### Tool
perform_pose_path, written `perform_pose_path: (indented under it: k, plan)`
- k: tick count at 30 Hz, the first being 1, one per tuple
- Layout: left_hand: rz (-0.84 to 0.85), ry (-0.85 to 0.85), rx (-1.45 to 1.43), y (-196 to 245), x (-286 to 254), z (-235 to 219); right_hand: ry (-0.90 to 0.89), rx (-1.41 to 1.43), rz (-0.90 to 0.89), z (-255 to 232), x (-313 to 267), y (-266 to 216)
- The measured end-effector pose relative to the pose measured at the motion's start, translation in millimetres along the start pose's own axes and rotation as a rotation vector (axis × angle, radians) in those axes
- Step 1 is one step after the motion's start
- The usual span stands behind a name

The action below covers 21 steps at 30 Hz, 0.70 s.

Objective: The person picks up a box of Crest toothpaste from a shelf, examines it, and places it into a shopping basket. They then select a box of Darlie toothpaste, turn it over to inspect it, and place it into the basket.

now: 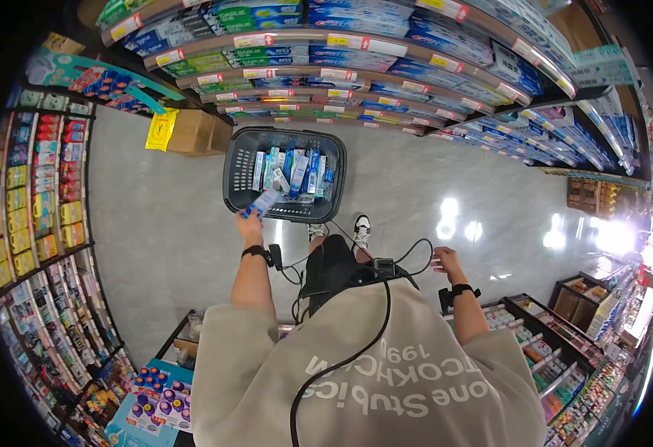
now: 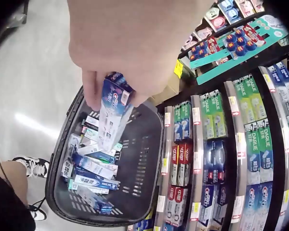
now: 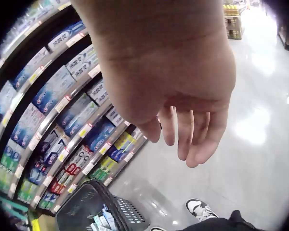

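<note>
My left hand [image 1: 250, 226] grips a blue and white toothpaste box [image 2: 114, 108] by one end, and the box points down over the dark grey shopping basket [image 2: 151, 178]. Inside the basket lie several toothpaste boxes [image 2: 94, 166], mostly white, blue and green, piled loosely at different angles. In the head view the held toothpaste box [image 1: 264, 201] overlaps the basket's near left corner. Off to the right, away from the basket, my right hand [image 3: 178, 110] hangs with loosely curled fingers and holds nothing.
Shelves of toothpaste [image 1: 356, 48] curve along the far side of the basket. A cardboard box [image 1: 196, 132] with a yellow bag [image 1: 161, 129] stands left of it on the grey floor [image 1: 408, 194]. A black cable [image 1: 338, 366] runs down over the shirt.
</note>
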<state>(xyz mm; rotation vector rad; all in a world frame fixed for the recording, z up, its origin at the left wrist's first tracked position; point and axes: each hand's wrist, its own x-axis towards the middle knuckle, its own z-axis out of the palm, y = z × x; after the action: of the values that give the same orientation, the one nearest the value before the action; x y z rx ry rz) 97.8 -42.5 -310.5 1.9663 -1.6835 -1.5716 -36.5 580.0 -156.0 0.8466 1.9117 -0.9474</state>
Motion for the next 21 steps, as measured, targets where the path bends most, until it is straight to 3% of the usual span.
perform_pose_path:
  k: [1, 4, 7, 8, 11, 18, 21]
  plan:
    - [0.035, 0.003, -0.09, -4, 17, 3, -0.014, -0.033, -0.033, 5, -1, -11]
    - [0.026, 0.22, 0.264, -36, 75, 2, -0.045, -0.224, -0.173, 18, 2, -41]
    - [0.019, 0.164, 0.312, -74, 119, -11, -0.047, -0.272, -0.296, 41, -10, -88]
    - [0.001, -0.092, 0.495, -97, 159, -21, -0.045, -0.258, -0.33, 52, -21, -106]
    - [-0.364, -0.338, 0.386, -12, 70, -55, -0.076, -0.163, -0.374, 83, -45, -142]
    - [-0.278, -0.432, 0.43, 6, 21, -76, -0.159, -0.188, -0.443, 104, -36, -133]
    - [-0.218, -0.482, 0.397, 25, 15, -77, -0.108, -0.238, -0.34, 94, -15, -110]
